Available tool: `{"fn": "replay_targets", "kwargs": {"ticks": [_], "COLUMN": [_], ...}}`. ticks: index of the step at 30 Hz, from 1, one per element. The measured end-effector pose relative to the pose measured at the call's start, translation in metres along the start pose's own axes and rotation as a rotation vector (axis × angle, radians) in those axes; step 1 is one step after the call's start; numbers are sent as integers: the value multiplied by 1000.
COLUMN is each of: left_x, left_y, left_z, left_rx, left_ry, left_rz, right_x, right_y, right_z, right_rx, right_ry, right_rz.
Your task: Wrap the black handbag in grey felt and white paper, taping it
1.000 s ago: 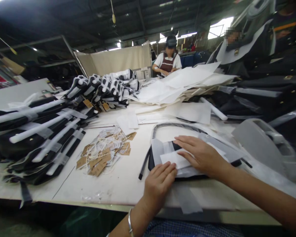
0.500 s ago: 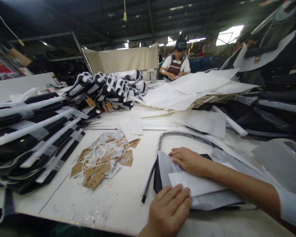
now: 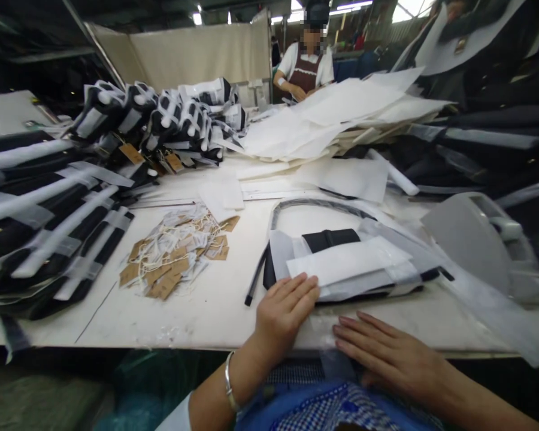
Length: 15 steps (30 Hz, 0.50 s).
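A dark bag-like piece (image 3: 330, 239) lies on the table, partly covered by translucent wrapping and a folded white sheet (image 3: 345, 260). A long strap (image 3: 314, 203) sheathed in clear plastic curves behind it. My left hand (image 3: 287, 302), with a bangle at the wrist, rests with outstretched fingers on the wrapping's near left corner. Close to the table's front edge, my right hand (image 3: 377, 344) has its fingers stretched out beside a translucent strip (image 3: 335, 359) that hangs over the edge. Whether that hand touches the strip, I cannot tell.
Brown tags with white strings (image 3: 170, 257) are heaped to the left. Wrapped black bundles (image 3: 58, 227) are stacked beyond them. White sheets (image 3: 314, 126) pile up at the back, and a grey tape dispenser-like object (image 3: 471, 245) stands right. A co-worker (image 3: 305, 72) is across the table.
My right hand has left the wrapping and come back to the table's front edge. My left hand stays at the near corner. The folded white sheet now lies uncovered, and the view has tilted down.
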<state>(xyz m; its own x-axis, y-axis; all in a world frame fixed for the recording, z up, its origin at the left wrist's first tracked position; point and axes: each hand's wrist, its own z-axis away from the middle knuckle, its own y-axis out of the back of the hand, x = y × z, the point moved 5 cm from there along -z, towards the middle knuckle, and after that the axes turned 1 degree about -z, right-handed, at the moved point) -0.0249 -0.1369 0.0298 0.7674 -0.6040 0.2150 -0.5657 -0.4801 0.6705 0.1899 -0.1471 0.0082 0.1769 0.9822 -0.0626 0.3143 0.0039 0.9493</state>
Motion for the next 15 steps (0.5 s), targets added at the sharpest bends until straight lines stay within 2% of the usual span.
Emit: {"fn": "replay_targets", "kwargs": {"ticks": [3,7,10,15], "left_x": [0,0,0,0], "left_y": [-2,-4,-4,-5], "left_z": [2,3,3,2], "left_rx": [-3,-2,6,9], "left_ry": [6,-8,-17,-11], "left_rz": [10,-15,-46,-67], "right_x": [-4,-11,-25,-53], "right_y": [-19,-18,-18,-31], "right_z": [-3,-19,-23,-10], "right_rx": [54,239,364,389], "right_ry": [-55,-26,-41,-109], "right_rz": [4,-73,-130,-216]}}
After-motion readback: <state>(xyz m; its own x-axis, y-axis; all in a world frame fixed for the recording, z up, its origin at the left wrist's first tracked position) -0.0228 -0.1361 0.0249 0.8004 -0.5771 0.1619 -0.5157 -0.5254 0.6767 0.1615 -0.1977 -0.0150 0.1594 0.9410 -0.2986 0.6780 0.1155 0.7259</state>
